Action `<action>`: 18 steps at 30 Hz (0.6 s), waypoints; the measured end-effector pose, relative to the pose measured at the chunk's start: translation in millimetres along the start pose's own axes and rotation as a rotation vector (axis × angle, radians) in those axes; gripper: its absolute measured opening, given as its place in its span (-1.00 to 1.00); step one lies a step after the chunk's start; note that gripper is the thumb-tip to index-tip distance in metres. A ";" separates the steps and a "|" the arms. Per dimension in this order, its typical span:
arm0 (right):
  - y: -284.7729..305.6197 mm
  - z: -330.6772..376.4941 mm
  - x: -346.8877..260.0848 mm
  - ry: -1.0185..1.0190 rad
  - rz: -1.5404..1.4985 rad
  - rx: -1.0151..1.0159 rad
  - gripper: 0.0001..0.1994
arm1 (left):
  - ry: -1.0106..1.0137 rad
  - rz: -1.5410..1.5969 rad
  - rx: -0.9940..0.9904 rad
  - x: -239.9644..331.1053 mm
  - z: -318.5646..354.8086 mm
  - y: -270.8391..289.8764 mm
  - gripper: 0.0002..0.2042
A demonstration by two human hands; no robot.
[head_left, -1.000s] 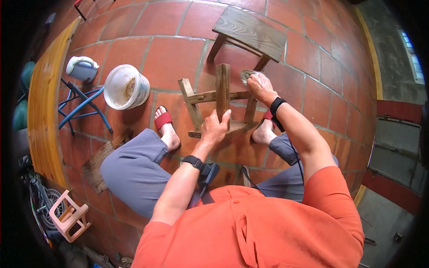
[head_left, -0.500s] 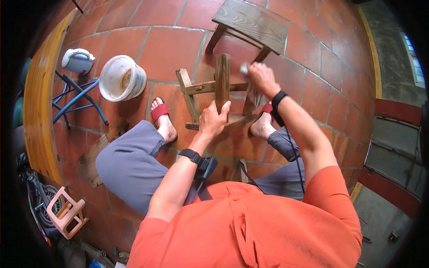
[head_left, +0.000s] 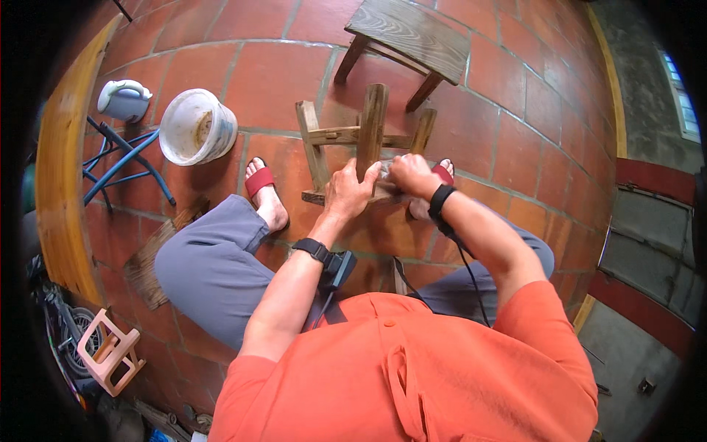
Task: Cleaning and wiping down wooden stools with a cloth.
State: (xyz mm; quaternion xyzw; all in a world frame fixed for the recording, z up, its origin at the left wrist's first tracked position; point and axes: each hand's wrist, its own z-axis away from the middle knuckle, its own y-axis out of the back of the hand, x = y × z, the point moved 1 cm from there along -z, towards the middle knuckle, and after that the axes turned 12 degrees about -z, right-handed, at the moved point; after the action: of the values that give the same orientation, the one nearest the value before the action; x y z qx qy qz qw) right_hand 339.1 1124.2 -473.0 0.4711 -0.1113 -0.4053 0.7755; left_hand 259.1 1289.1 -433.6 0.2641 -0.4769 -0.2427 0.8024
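Observation:
An upturned small wooden stool stands on the red tile floor between my feet, its legs pointing up. My left hand grips the lower part of the stool's near, upright leg. My right hand is closed on a small pale pad, perhaps sandpaper, pressed against the stool low down beside that leg. Both wrists wear black bands. My feet wear red sandals.
A finished dark wooden stool stands upright just beyond. A white bucket and a pale kettle on a blue folding frame are at the left. A small pink stool lies lower left. A wooden board lies by my left leg.
My right hand came down from the top of a far leg to the stool's lower part beside my left hand. My left hand kept its grip.

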 end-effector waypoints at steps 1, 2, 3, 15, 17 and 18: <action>7.4 -4.9 7.6 -0.039 -0.019 0.016 -0.89 | -0.002 -0.007 -0.024 -2.1 -1.1 0.6 -0.46; 22.7 -11.0 10.9 -0.072 -0.038 0.029 -0.89 | 0.011 -0.010 -0.020 -8.2 -0.7 1.9 -0.46; 34.4 -18.6 25.3 -0.128 0.027 0.201 -0.89 | -0.024 0.035 0.014 -8.1 -1.0 2.1 -0.47; 42.4 -36.8 48.3 -0.129 0.123 0.219 -0.82 | -0.005 0.036 0.017 0.9 0.8 4.2 -0.45; 26.2 -25.6 29.7 -0.069 0.139 0.166 -0.80 | 0.012 -0.003 0.021 0.1 0.4 3.0 -0.45; 21.1 -19.5 15.1 -0.038 0.144 0.168 -0.78 | 0.020 0.005 0.028 -0.9 1.5 2.7 -0.44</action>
State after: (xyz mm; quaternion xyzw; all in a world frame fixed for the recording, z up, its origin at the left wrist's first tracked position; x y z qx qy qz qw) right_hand 370.7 1130.5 -469.2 0.5175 -0.1929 -0.3466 0.7582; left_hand 257.8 1291.5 -431.8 0.2764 -0.4728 -0.2316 0.8040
